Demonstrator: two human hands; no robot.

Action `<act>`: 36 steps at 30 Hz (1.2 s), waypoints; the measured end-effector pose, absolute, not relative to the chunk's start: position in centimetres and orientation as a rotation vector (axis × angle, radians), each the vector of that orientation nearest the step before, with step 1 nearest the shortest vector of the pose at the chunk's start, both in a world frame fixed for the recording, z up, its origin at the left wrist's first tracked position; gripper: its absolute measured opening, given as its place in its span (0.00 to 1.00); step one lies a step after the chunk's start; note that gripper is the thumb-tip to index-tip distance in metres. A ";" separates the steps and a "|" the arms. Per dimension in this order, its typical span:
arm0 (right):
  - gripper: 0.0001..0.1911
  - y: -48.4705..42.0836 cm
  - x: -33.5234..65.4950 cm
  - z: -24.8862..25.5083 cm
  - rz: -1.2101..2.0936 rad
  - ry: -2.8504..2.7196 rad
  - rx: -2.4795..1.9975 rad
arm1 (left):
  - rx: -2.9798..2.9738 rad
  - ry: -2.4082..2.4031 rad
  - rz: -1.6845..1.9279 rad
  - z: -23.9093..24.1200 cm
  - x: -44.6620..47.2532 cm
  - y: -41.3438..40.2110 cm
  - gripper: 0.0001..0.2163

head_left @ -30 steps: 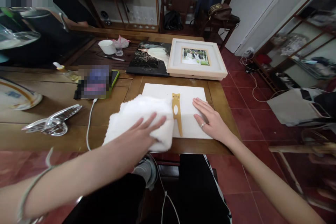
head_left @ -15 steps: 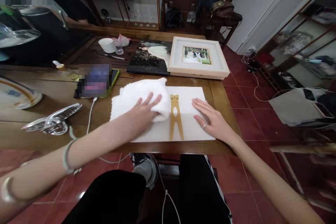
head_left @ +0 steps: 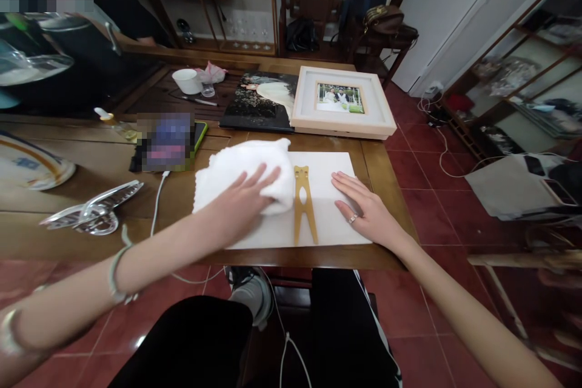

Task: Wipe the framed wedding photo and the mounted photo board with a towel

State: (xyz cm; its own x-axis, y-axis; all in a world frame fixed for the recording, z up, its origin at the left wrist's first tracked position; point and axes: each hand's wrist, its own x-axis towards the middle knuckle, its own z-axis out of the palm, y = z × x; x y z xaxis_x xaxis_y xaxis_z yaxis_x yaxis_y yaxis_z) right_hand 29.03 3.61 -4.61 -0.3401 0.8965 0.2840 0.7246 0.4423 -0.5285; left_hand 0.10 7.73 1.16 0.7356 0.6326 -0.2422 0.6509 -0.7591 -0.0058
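My left hand (head_left: 245, 197) lies on a bunched white cloth (head_left: 240, 160), fingers spread and pressing it down onto a white board (head_left: 325, 163). Flat against the board's right part rests my right hand (head_left: 366, 209), its fingers stretched out and a ring on one of them. Between the two hands, a flat yellow-brown piece with two long legs, an eared top and an oval hole (head_left: 301, 182) lies on the board. The cloth's right edge reaches close to this piece. The board's left part is hidden under the cloth and my left arm.
Behind the board are a framed photo (head_left: 377, 97) and a dark photo panel (head_left: 245, 112). To the left lie a phone with a green edge (head_left: 200, 133), a dropper bottle (head_left: 122, 130), a shiny metallic object (head_left: 95, 209) and a plate (head_left: 36, 160). A white cup (head_left: 185, 80) stands farther back.
The cloth and my left hand have shifted very slightly to the right. My right hand and the yellow-brown piece stay in place on the board.
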 end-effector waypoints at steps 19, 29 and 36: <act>0.24 3.6 29.0 -4.7 0.403 -2.133 -1.365 | 2.776 0.899 -0.300 6.0 13.4 14.3 0.15; 0.24 3.5 28.9 -4.6 0.430 -2.146 -1.354 | 2.592 1.279 -0.670 7.5 3.4 15.0 0.18; 0.24 3.5 28.9 -4.7 0.415 -2.167 -1.377 | 2.693 1.095 -0.554 6.9 9.4 14.3 0.17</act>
